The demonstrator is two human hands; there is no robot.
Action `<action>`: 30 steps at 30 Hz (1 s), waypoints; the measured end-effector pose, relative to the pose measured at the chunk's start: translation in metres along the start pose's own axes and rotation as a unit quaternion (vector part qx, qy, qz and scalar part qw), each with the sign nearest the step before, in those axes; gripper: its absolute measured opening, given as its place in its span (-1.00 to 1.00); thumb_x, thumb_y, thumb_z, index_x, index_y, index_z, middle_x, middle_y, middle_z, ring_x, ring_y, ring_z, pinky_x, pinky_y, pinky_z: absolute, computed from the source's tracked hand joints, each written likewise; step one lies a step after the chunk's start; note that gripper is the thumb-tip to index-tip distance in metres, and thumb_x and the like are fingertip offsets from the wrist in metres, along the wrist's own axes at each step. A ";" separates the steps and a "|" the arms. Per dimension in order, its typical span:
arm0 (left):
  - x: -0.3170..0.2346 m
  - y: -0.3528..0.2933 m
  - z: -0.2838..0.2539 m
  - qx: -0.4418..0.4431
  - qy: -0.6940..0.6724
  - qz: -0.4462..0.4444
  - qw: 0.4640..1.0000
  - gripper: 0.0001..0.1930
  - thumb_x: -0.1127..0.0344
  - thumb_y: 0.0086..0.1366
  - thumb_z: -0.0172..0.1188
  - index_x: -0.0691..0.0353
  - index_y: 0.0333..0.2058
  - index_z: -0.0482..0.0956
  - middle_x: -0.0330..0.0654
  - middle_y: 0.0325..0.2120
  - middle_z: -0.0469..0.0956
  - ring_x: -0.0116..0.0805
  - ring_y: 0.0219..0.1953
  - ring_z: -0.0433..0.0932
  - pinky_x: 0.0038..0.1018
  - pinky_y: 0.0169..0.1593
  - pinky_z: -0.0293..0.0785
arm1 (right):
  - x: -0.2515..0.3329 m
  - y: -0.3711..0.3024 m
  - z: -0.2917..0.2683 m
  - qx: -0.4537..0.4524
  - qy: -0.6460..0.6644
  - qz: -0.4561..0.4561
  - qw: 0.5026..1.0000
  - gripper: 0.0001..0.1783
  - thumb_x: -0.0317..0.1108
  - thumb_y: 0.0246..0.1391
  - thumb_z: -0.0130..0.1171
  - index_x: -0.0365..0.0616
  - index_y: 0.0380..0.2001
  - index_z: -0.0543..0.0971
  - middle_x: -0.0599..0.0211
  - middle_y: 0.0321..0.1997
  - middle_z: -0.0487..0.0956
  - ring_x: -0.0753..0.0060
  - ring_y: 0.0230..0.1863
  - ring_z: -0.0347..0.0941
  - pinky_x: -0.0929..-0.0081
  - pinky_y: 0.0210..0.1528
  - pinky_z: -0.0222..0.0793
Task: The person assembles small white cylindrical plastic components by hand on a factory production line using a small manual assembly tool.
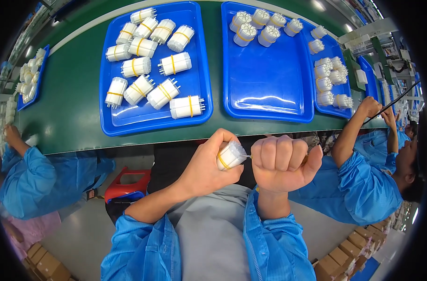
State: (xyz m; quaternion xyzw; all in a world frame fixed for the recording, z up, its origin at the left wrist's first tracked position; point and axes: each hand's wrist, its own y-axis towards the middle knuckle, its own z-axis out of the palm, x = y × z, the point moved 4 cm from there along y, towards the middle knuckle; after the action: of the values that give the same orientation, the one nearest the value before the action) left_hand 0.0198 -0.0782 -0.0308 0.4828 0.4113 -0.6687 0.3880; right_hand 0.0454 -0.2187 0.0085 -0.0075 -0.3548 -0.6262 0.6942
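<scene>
My left hand (205, 164) grips a white cylindrical bundle (228, 158) with a yellow rubber band around it, held in front of my lap near the table's edge. The bundle lies tilted, its clear end toward my other hand. Closed in a fist, my right hand (283, 163) holds a thin metal-tipped tool (247, 156). Only the tool's slim shaft shows, reaching the bundle's end; the fingers hide most of the rest. Ahead on the left, a blue tray (111, 84) carries several similar banded bundles (163, 93), most lying on their sides.
A second blue tray (265, 86) has several upright bundles (245, 35) at its far end. Another blue tray (337, 96) with bundles stands to its right. Co-workers in blue sleeves (368, 187) sit on both sides. A red stool (127, 184) and cardboard boxes (49, 264) are below.
</scene>
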 end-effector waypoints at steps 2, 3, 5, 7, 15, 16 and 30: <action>0.002 0.000 0.001 -0.004 0.007 -0.001 1.000 -0.62 0.50 0.03 0.27 0.25 -0.14 0.41 -0.27 -0.33 0.48 -0.57 -0.29 0.42 -0.53 -0.22 0.41 | -0.001 0.000 0.001 0.001 -0.011 0.006 1.000 -0.38 0.10 0.39 -0.36 0.01 -0.73 0.12 0.51 -0.76 0.11 0.49 -0.70 -0.06 0.41 -0.55 -0.09; 0.002 0.000 0.000 -0.007 0.014 -0.002 1.000 -0.64 0.49 0.03 0.27 0.25 -0.15 0.44 -0.27 -0.33 0.49 -0.56 -0.28 0.43 -0.53 -0.21 0.41 | -0.002 0.000 0.002 0.001 -0.024 0.011 1.000 -0.38 0.09 0.39 -0.36 0.01 -0.73 0.12 0.51 -0.76 0.11 0.49 -0.71 -0.07 0.41 -0.56 -0.09; 0.003 0.000 0.000 -0.002 0.027 -0.007 1.000 -0.66 0.48 0.04 0.28 0.26 -0.17 0.46 -0.25 -0.33 0.51 -0.54 -0.29 0.45 -0.52 -0.21 0.43 | -0.001 0.000 0.000 0.008 -0.028 0.025 0.999 -0.38 0.09 0.39 -0.36 0.01 -0.74 0.11 0.52 -0.77 0.10 0.49 -0.71 -0.08 0.41 -0.57 -0.10; 0.005 0.000 0.000 0.003 0.042 -0.013 0.999 -0.68 0.47 0.04 0.28 0.26 -0.18 0.48 -0.23 -0.34 0.52 -0.53 -0.29 0.47 -0.51 -0.20 0.44 | -0.003 -0.001 0.001 0.015 -0.031 0.038 0.999 -0.38 0.08 0.39 -0.37 0.01 -0.74 0.11 0.52 -0.78 0.10 0.49 -0.72 -0.09 0.41 -0.57 -0.11; 0.006 0.005 0.002 -0.019 0.110 0.046 0.993 -0.63 0.39 0.13 0.28 0.29 -0.09 0.41 -0.03 -0.36 0.59 -0.23 -0.33 0.61 -0.37 -0.24 0.50 | -0.008 -0.002 -0.010 -0.053 -0.012 0.048 0.997 -0.39 0.07 0.39 -0.36 0.02 -0.74 0.11 0.52 -0.77 0.08 0.48 -0.69 -0.11 0.40 -0.55 -0.12; 0.005 0.005 0.000 -0.019 0.110 0.046 0.993 -0.63 0.39 0.13 0.28 0.29 -0.09 0.41 -0.03 -0.36 0.59 -0.23 -0.33 0.61 -0.37 -0.24 0.50 | -0.004 -0.001 -0.012 -0.052 -0.012 0.048 0.997 -0.39 0.07 0.39 -0.36 0.02 -0.74 0.11 0.52 -0.77 0.08 0.48 -0.69 -0.11 0.40 -0.55 -0.12; 0.005 0.001 0.000 -0.004 0.024 0.025 0.999 -0.61 0.51 0.06 0.25 0.26 -0.10 0.42 -0.27 -0.33 0.50 -0.57 -0.31 0.45 -0.55 -0.24 0.43 | -0.005 -0.002 0.001 -0.012 -0.023 0.005 1.000 -0.39 0.07 0.38 -0.34 0.00 -0.73 0.13 0.50 -0.76 0.12 0.49 -0.70 -0.08 0.40 -0.55 -0.09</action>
State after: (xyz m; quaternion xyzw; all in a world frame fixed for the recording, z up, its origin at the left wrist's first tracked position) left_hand 0.0197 -0.0790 -0.0354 0.5069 0.4109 -0.6458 0.3965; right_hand 0.0432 -0.2144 0.0052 -0.0324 -0.3627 -0.6264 0.6892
